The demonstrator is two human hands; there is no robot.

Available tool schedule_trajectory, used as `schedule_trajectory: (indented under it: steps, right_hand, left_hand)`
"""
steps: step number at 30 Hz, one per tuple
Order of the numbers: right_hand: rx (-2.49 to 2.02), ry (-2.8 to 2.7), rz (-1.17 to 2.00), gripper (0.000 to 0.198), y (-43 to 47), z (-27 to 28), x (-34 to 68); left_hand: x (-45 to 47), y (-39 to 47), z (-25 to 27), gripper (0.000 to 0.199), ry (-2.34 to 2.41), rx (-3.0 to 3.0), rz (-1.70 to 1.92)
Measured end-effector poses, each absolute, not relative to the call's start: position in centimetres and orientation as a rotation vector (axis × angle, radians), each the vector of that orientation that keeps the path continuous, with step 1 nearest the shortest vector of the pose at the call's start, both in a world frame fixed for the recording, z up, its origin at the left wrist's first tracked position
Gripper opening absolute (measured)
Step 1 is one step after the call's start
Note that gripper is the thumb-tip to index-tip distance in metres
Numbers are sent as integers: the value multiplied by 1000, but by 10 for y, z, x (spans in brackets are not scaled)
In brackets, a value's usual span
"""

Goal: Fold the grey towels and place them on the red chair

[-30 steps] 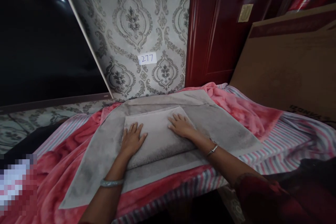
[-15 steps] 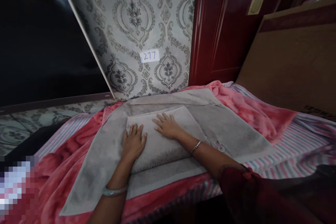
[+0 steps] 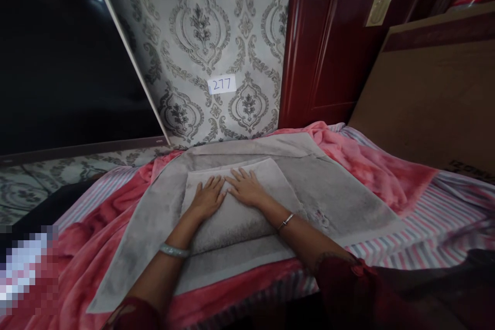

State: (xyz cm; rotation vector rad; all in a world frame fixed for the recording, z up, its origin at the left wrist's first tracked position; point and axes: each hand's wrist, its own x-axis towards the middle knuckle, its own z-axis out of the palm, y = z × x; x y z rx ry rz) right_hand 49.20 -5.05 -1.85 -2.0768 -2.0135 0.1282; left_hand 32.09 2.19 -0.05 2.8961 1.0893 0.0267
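A light grey folded plush cloth (image 3: 235, 221), like a towel, lies as a flat pad in the middle of a larger grey cloth (image 3: 348, 201). My left hand (image 3: 208, 198) rests palm down on the upper left of the folded cloth, fingers stretched out. Beside it, my right hand (image 3: 247, 188) lies flat on the upper middle, its fingers spread. The two hands nearly meet at the thumbs and grip nothing. A small embroidered motif (image 3: 320, 219) shows on the grey cloth to the right of the pad.
Pink blankets (image 3: 379, 175) and a striped sheet (image 3: 433, 216) lie under the grey cloth. Behind stands a patterned wall (image 3: 240, 26) with a paper label (image 3: 221, 84) reading 277. A dark television screen (image 3: 65, 62) is at left, a cardboard box (image 3: 433, 93) at right.
My left hand has slid right and slightly forward over the folded cloth, now close to my right hand. My right hand stays nearly in place.
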Motion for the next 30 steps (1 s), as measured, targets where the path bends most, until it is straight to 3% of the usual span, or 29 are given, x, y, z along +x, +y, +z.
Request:
schedule_trajectory:
  steps: [9,21,30]
  right_hand:
    - [-2061,-2003,174,59,-50,-16,492]
    - [-2386,-1761,95,58,-71,-17,563]
    - [-2414,-1718,75,59,-75,-18,559]
  left_hand:
    - [306,39,-10,65,1707,2664,138]
    - [304,40,-7,68,1708,2650,86]
    - [304,40,-8,67,1709,2642,125]
